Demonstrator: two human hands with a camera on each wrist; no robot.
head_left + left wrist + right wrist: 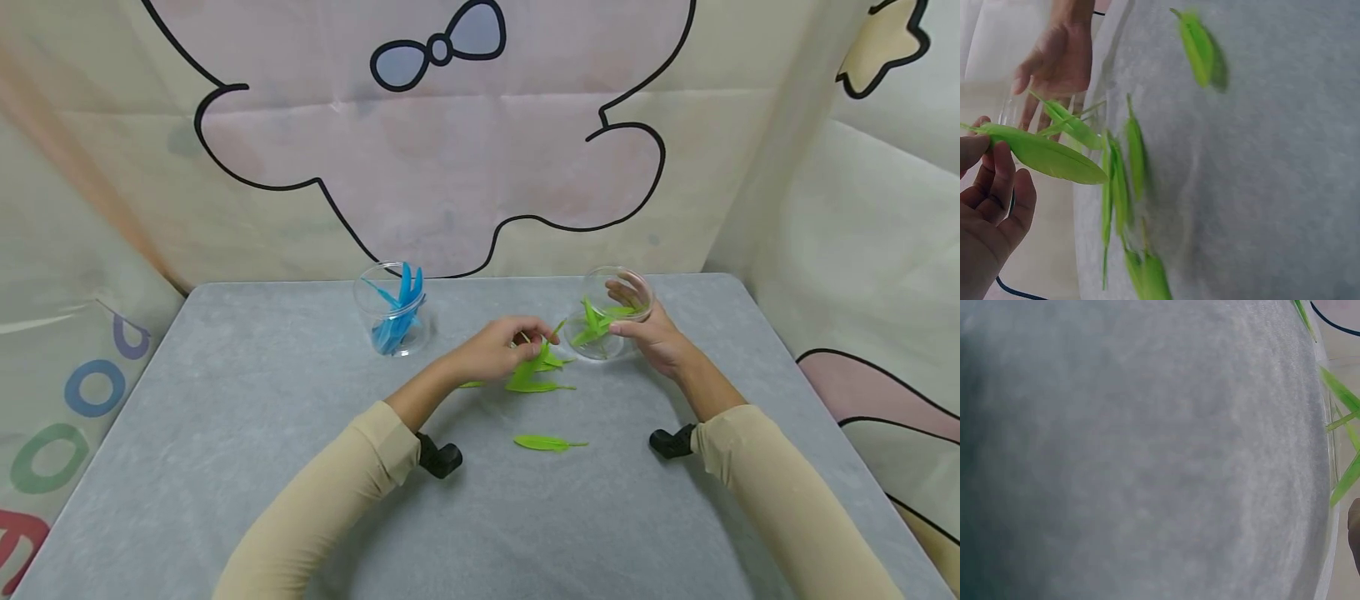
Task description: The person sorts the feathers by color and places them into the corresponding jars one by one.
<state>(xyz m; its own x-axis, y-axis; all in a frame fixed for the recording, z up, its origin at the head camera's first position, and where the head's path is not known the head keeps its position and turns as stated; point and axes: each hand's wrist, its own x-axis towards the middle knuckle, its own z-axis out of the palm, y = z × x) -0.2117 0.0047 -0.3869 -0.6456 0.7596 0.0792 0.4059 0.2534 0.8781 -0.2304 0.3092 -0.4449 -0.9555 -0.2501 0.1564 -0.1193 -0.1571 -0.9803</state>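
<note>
My left hand (501, 348) pinches a green feather (1047, 156) by its quill end between thumb and fingers. To its right, my right hand (663, 340) holds a clear plastic cup (595, 286) around its far right side. Several green feathers (595, 325) lie inside that cup. Below the left hand, more loose green feathers (531, 387) are spread on the table. A single green feather (543, 443) lies apart, closer to me. In the right wrist view, the feathers in the cup show only at the right edge, with a bit of finger (1354, 531).
A second clear cup (369, 310) holding blue feathers (401, 317) stands at the back left. The grey table (247, 433) reaches back to a printed cloth wall (420, 158). Black wrist cameras (441, 457) hang at both cuffs.
</note>
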